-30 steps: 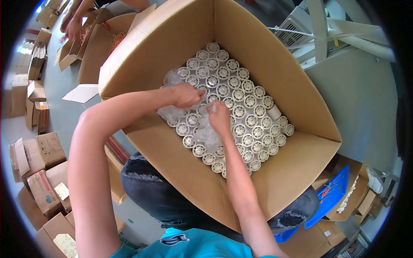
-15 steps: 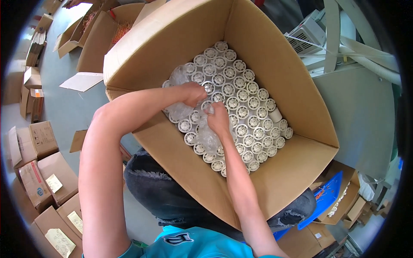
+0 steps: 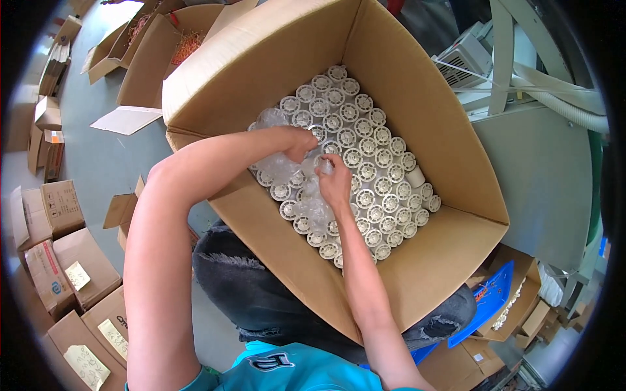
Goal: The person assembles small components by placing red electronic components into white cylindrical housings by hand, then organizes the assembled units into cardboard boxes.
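A large open cardboard box [image 3: 424, 85] leans over my legs. Inside stand many cream-white round plastic parts [image 3: 367, 171], packed in rows with their ringed, spoked ends facing up. A crumpled clear plastic bag [image 3: 313, 210] lies over the left rows. My left hand [image 3: 299, 143] is closed on the upper part of the bag, its fingertips partly hidden. Just below and to the right, my right hand [image 3: 335, 181] pinches the bag between thumb and fingers. One cream-white part [image 3: 415, 176] near the right wall lies on its side.
Several closed cartons [image 3: 87, 264] stand on the floor at left. Open boxes with orange-red wires [image 3: 188, 47] sit at the far left. A grey panel [image 3: 544, 176] and a ribbed hose [image 3: 574, 114] are at right. A blue tray [image 3: 486, 306] lies at lower right.
The view has shifted slightly. Both hands stay on the plastic bag in nearly the same place, with the right fingers a little more raised.
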The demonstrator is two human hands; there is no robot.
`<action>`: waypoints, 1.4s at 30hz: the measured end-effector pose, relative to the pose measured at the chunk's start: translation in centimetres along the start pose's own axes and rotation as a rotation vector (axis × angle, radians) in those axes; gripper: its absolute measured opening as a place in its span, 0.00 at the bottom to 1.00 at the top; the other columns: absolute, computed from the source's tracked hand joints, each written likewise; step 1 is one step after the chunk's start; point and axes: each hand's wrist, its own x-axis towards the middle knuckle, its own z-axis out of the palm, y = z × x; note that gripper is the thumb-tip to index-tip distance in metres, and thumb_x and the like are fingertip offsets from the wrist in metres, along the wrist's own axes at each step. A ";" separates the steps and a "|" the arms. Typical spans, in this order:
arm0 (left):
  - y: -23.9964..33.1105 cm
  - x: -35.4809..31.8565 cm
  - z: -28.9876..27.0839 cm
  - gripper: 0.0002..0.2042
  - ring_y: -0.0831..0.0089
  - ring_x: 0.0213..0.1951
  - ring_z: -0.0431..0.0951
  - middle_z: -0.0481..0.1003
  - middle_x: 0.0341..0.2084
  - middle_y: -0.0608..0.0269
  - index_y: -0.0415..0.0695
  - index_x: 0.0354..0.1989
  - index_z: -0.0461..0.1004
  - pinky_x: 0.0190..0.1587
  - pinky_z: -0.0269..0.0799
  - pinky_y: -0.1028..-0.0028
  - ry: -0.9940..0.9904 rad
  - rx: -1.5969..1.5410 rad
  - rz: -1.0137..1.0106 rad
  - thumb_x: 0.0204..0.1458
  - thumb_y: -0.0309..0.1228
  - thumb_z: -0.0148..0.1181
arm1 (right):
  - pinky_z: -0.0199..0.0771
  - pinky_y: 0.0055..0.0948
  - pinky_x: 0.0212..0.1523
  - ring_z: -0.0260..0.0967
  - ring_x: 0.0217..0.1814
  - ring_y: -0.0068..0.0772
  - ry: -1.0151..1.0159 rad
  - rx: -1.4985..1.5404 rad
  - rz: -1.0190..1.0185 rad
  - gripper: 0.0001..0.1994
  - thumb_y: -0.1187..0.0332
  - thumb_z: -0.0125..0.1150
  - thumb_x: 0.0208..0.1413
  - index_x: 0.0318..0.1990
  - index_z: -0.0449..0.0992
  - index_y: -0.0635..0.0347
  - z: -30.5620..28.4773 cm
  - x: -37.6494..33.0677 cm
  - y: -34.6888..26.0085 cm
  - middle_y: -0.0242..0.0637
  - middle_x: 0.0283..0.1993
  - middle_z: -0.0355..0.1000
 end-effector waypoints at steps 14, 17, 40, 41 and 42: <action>0.7 -0.8 -0.5 0.11 0.55 0.41 0.78 0.77 0.37 0.50 0.40 0.36 0.76 0.42 0.74 0.60 0.156 0.221 -0.017 0.43 0.27 0.58 | 0.69 0.39 0.50 0.71 0.50 0.50 -0.003 -0.045 0.160 0.21 0.62 0.62 0.45 0.48 0.75 0.60 1.3 2.4 0.6 0.52 0.46 0.73; 0.7 -0.9 -0.8 0.11 0.56 0.40 0.78 0.78 0.35 0.51 0.40 0.35 0.77 0.41 0.74 0.60 0.107 0.268 -0.025 0.42 0.29 0.58 | 0.70 0.43 0.48 0.71 0.47 0.54 -0.086 -0.236 0.223 0.18 0.61 0.60 0.47 0.45 0.76 0.59 1.3 3.1 -1.2 0.53 0.43 0.74; 0.8 -4.0 -1.8 0.12 0.53 0.36 0.78 0.78 0.31 0.48 0.39 0.29 0.78 0.37 0.74 0.59 0.086 0.114 -0.121 0.35 0.26 0.53 | 0.71 0.27 0.33 0.72 0.29 0.29 -0.193 0.015 0.229 0.14 0.70 0.64 0.43 0.40 0.78 0.63 -6.9 3.8 3.8 0.43 0.35 0.76; 0.8 -4.3 -1.1 0.12 0.53 0.36 0.78 0.78 0.31 0.48 0.39 0.29 0.78 0.37 0.74 0.59 0.085 0.110 -0.124 0.35 0.26 0.53 | 0.73 0.30 0.39 0.75 0.35 0.38 -0.287 -0.123 0.229 0.16 0.70 0.64 0.41 0.41 0.79 0.60 -7.2 3.8 3.8 0.49 0.41 0.76; 0.9 -4.4 -0.5 0.11 0.55 0.37 0.79 0.78 0.31 0.50 0.39 0.29 0.78 0.37 0.74 0.60 -0.004 0.143 -0.140 0.36 0.27 0.55 | 0.73 0.30 0.39 0.75 0.35 0.38 -0.291 -0.124 0.230 0.16 0.70 0.64 0.41 0.41 0.79 0.60 -7.0 3.5 3.9 0.49 0.41 0.76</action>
